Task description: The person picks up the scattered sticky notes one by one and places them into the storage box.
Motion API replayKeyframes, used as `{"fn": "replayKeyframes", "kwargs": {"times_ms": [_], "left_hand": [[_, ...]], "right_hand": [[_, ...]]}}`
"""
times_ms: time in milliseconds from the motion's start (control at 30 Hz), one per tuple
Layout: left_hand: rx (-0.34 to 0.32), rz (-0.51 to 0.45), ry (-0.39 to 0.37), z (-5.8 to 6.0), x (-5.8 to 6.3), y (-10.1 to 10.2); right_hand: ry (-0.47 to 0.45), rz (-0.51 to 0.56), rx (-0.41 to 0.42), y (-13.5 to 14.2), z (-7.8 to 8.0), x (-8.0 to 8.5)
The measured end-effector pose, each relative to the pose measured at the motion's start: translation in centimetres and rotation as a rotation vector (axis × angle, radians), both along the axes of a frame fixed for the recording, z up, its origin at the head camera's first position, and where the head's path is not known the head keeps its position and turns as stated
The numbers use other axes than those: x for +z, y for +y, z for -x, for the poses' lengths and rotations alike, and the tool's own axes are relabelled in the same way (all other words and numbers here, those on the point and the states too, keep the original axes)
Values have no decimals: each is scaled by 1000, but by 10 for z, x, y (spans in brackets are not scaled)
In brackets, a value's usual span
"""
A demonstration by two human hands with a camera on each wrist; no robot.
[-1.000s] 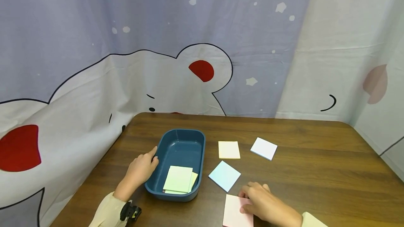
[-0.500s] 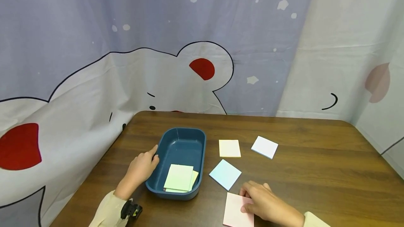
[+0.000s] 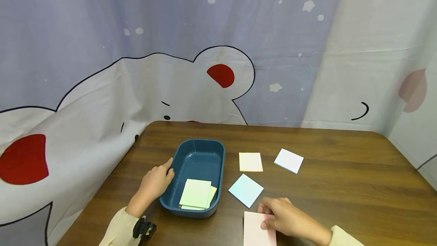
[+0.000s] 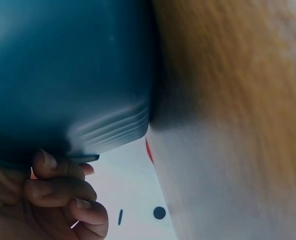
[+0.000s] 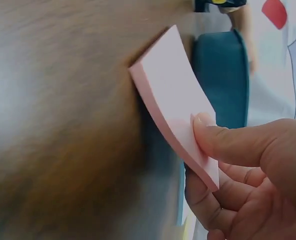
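In the head view my right hand (image 3: pixel 286 216) pinches the right edge of a pink sticky note pad (image 3: pixel 257 231) at the table's near side. The right wrist view shows my thumb on top and fingers beneath, the pad bent and partly raised off the wood. My left hand (image 3: pixel 154 183) holds the left rim of a dark blue plastic bin (image 3: pixel 201 160), its fingers (image 4: pixel 63 190) curled against the outer wall in the left wrist view. Inside the bin's near end lies a pale green note pad (image 3: pixel 195 193), partly covering a yellowish one (image 3: pixel 213 193).
A light blue note pad (image 3: pixel 246 190) lies right of the bin. Beyond it are a cream pad (image 3: pixel 250 162) and a white pad (image 3: pixel 288 161). The brown wooden table (image 3: pixel 341 177) ends at a printed curtain (image 3: pixel 273 41) at the back.
The pink pad, flat on the table before, is now slightly lifted and tilted in my right hand. My left hand keeps its place on the bin; the view has shifted a little.
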State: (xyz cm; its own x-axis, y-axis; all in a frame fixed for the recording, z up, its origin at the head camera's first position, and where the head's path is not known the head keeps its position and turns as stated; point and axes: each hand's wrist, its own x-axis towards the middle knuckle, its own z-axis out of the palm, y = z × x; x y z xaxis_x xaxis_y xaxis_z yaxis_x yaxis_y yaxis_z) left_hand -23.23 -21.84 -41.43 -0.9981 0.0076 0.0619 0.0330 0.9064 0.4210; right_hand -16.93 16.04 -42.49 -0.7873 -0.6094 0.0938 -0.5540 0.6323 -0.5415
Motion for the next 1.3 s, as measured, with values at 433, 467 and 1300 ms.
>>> {"fn": "replayKeyframes", "kwargs": {"times_ms": [433, 467, 1300], "left_hand": [[7, -1, -2, 1, -1, -1], [7, -1, -2, 1, 0, -2], [1, 8, 23, -1, -1, -1]], "right_hand": [[-130, 128, 39, -22, 27, 54], [-121, 133, 36, -25, 31, 58], [-162, 166, -118, -93, 116, 82]]}}
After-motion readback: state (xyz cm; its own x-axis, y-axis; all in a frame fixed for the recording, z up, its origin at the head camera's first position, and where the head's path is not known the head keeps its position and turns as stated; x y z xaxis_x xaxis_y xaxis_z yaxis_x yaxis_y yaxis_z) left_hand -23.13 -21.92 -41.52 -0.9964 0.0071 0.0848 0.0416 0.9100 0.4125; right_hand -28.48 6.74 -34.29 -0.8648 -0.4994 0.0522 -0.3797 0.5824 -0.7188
